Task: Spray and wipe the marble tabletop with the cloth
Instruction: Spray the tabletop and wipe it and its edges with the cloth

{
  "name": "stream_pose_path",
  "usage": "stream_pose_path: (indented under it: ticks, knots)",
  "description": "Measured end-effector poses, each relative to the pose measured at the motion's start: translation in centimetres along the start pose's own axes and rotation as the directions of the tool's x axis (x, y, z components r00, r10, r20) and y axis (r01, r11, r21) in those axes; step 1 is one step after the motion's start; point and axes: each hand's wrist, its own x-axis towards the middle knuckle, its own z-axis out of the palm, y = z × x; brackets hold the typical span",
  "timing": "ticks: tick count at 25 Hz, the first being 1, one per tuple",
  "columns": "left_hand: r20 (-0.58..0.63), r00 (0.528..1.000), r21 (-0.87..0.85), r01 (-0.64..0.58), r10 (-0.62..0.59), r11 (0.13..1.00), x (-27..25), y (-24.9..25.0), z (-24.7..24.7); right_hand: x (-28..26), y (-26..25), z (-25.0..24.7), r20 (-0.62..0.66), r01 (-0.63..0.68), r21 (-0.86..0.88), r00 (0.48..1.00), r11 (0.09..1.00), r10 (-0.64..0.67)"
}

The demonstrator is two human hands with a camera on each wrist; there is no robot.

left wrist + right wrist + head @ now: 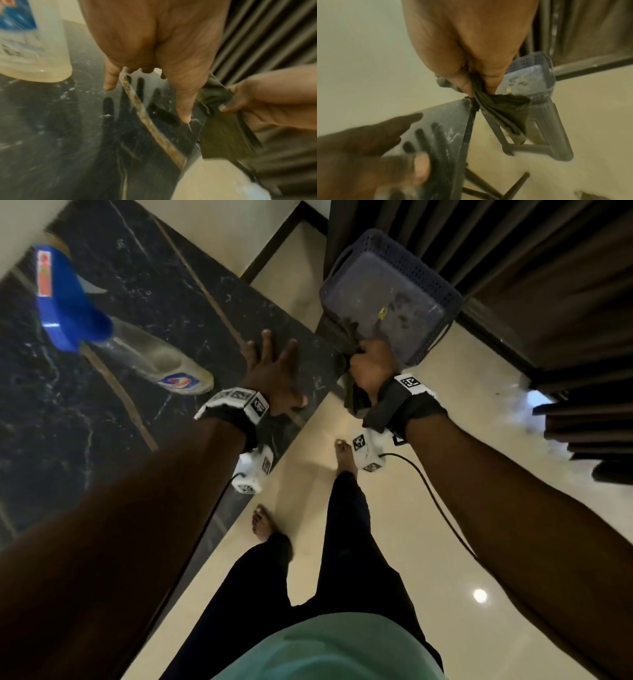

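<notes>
The black marble tabletop fills the left of the head view, and a clear spray bottle with a blue trigger head stands on it. My left hand is open with fingers spread, low over the table's near right corner; its reflection shows on the tabletop below the left hand. Just past that corner my right hand grips a bunched dark olive cloth above the floor. In the right wrist view the right hand pinches the cloth, which hangs down.
A grey perforated plastic basket sits on the cream floor right behind the right hand. Dark pleated curtains hang at the right. My bare feet stand along the table's edge. Thin table legs show under the corner.
</notes>
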Motion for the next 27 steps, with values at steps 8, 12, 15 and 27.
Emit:
stream_pose_path:
  ticks: [8,12,15,27]
  knots:
    - [0.153,0.984,0.253,-0.131,0.094,0.959,-7.3,-5.6,4.6,-4.7,-0.9,4.7,-0.184,-0.228,0.265,0.942,0.937,0.282]
    - [0.165,0.981,0.264,-0.146,0.105,0.953,-7.4,-5.6,4.8,-6.8,-0.2,7.6,-0.21,-0.192,0.482,0.922,0.855,0.326]
    - [0.193,0.978,0.292,-0.131,0.076,0.947,-7.4,-5.4,4.3,-9.0,0.7,9.4,-0.155,-0.174,0.569,0.937,0.804,0.312]
    - [0.206,0.977,0.34,-0.132,0.064,0.931,-7.2,-5.4,4.4,-7.6,1.0,7.5,-0.16,-0.143,0.527,0.951,0.837,0.263]
